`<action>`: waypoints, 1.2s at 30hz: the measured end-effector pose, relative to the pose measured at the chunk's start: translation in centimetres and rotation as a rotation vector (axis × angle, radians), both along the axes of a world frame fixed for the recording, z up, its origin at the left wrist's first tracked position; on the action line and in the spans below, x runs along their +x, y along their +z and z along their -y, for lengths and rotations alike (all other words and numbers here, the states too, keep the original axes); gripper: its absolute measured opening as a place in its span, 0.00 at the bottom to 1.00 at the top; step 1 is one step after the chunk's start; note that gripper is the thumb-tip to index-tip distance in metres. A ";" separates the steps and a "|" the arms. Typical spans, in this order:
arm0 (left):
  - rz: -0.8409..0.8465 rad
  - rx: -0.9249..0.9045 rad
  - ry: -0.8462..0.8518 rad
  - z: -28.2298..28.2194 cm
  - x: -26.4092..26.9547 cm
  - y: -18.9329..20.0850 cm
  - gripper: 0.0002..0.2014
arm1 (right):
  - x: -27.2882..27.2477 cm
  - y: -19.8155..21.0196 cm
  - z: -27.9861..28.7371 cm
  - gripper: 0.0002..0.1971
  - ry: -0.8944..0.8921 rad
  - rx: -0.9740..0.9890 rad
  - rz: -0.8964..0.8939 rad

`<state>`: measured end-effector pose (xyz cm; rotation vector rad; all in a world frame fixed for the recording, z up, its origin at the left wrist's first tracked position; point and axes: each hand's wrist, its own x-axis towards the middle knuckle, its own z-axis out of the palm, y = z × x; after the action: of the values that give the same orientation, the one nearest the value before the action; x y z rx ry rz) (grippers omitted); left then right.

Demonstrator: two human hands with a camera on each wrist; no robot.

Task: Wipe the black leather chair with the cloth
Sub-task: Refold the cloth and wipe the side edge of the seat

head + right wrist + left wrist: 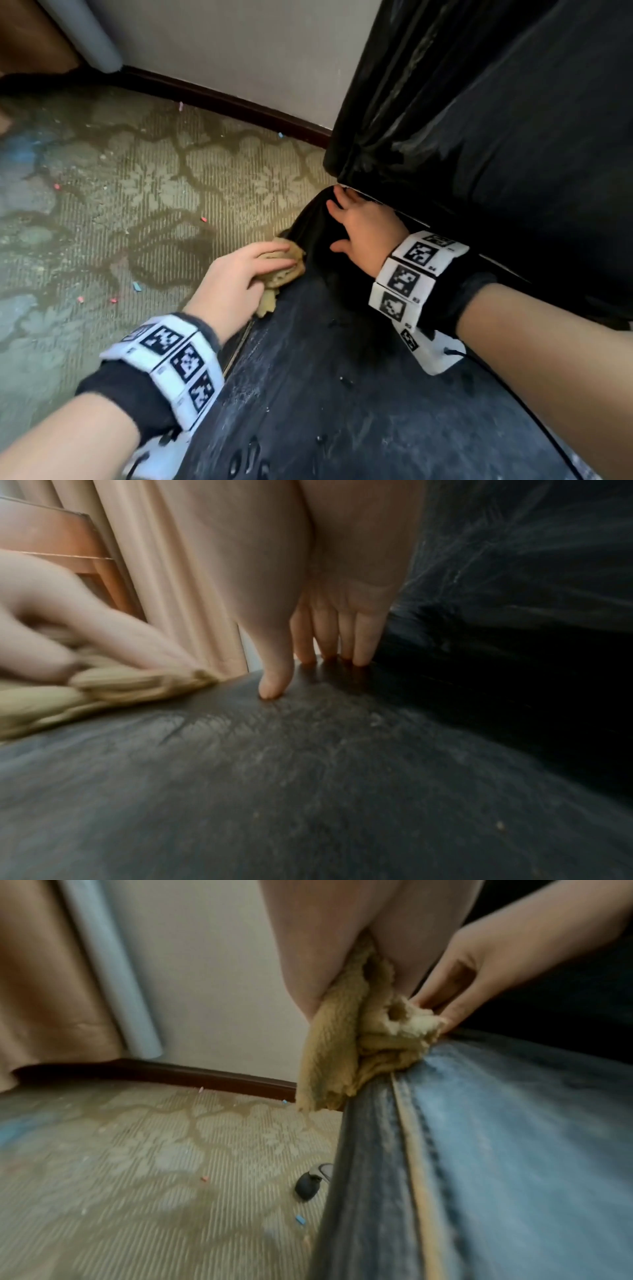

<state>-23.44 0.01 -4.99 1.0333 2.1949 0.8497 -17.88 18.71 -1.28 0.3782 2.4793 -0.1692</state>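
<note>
The black leather chair fills the right of the head view, with its dusty seat [342, 394] below and its backrest [496, 120] above. My left hand [274, 260] grips a bunched tan cloth [287, 270] against the seat's left edge, near the back corner. In the left wrist view the cloth [342, 1047] hangs over the seat's seamed edge [411, 1150]. My right hand [339, 222] lies flat on the seat where it meets the backrest. Its straight fingers [363, 647] and thumb press the leather [308, 777] and hold nothing. The cloth [103, 691] shows at the left of that view.
A patterned carpet [137, 192] strewn with small coloured scraps lies left of the chair. Behind it are a pale wall with a dark skirting board [222, 99], a beige curtain [44, 988] and a grey tube [89, 37]. A chair caster [308, 1185] sits under the seat edge.
</note>
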 end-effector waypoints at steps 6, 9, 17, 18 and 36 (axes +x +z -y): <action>-0.083 -0.013 -0.040 -6.5 -2.5 0.2 0.31 | 0.4 -0.3 0.0 0.34 -0.015 -0.002 -0.028; -0.102 -0.023 -0.062 -5.8 -2.4 -0.3 0.30 | 0.6 -0.1 0.1 0.35 -0.014 -0.009 -0.023; -0.023 -0.084 -0.112 1.3 -0.3 -0.1 0.31 | 0.0 -0.2 0.1 0.35 -0.019 -0.001 0.017; -0.040 -0.091 -0.114 0.2 -0.9 -0.2 0.31 | 0.0 -0.2 0.2 0.35 -0.020 0.005 0.020; 0.006 -0.032 0.165 4.8 -2.0 -0.9 0.29 | 2.4 -0.1 7.3 0.35 0.125 -0.139 0.032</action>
<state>-25.39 -4.79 -5.86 0.8425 2.3045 0.8856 -15.45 11.41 -1.41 0.1653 2.4338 -0.2800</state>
